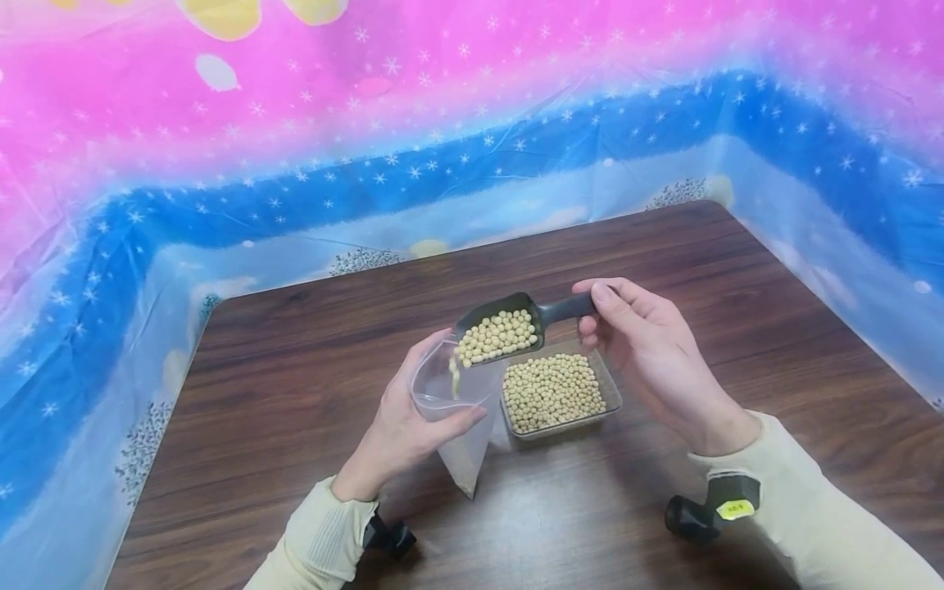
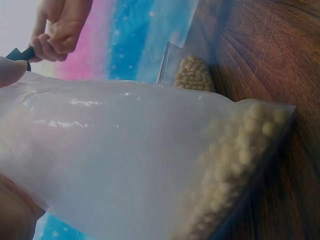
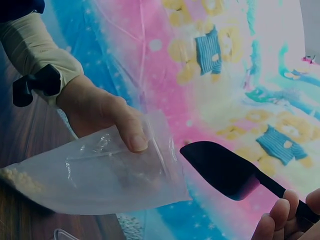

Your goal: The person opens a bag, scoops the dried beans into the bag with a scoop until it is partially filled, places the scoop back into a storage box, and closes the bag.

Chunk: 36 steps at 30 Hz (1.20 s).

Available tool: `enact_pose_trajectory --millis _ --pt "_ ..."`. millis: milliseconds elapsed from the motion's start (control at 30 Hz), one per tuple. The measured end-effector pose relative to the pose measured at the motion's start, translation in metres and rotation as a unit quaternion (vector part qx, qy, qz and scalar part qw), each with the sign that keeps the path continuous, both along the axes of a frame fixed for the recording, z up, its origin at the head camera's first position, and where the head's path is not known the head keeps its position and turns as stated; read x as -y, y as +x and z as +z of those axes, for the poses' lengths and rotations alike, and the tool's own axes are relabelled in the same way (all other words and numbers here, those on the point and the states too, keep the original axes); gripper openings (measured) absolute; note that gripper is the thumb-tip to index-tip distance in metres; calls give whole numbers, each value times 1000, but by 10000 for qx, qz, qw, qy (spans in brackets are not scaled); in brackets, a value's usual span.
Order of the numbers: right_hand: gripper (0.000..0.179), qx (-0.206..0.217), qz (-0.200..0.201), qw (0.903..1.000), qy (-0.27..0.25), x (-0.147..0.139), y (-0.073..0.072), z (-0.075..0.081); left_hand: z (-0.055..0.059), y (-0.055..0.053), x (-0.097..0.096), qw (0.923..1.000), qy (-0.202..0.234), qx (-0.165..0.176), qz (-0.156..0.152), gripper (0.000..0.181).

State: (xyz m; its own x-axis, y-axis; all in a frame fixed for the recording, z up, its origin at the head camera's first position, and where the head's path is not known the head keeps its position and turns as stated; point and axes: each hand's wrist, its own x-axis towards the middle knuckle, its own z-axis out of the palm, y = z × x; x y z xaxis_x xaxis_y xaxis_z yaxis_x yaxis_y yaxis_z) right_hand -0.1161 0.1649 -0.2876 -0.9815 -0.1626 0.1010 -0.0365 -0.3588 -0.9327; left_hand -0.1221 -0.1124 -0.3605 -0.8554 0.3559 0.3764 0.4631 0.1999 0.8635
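Observation:
My left hand (image 1: 401,426) holds a frosted zip bag (image 2: 125,145) by its mouth, thumb in front and fingers behind. Pale round soybeans (image 2: 235,165) fill the bag's bottom corner. My right hand (image 1: 656,352) grips the handle of a black scoop (image 3: 220,170), its tip at the bag's opening. A heap of soybeans (image 1: 501,334) lies in the scoop, and a few are falling over its lip into the bag. Just below the scoop stands a clear plastic box (image 1: 614,395) with many more soybeans in it.
Both stand over a dark wood-grain table (image 1: 310,360). A pink and blue patterned cloth (image 1: 413,139) hangs along the table's back and sides. Black camera mounts (image 1: 708,508) are strapped to both wrists over cream sleeves.

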Motion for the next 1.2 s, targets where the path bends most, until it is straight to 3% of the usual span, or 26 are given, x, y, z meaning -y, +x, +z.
enact_pose_trajectory --millis 500,767,933,1100,1200 --pt "28 -404 -225 9988 171 -5 2 7 0 -2 0 9995 155 -183 -227 84" --pt "27 -753 -480 9929 784 -5 8 9 -2 -1 0 9998 81 -136 -136 85" --pt "26 -981 -643 9854 1232 -5 10 12 -2 -2 1 9997 75 -195 -139 85" --pt "24 -1367 -851 9632 2150 -3 17 17 -2 -2 0 9995 105 -230 -165 85" --pt "23 -1603 -751 9511 2533 -3 22 19 -4 -1 0 9995 127 -240 -135 84"
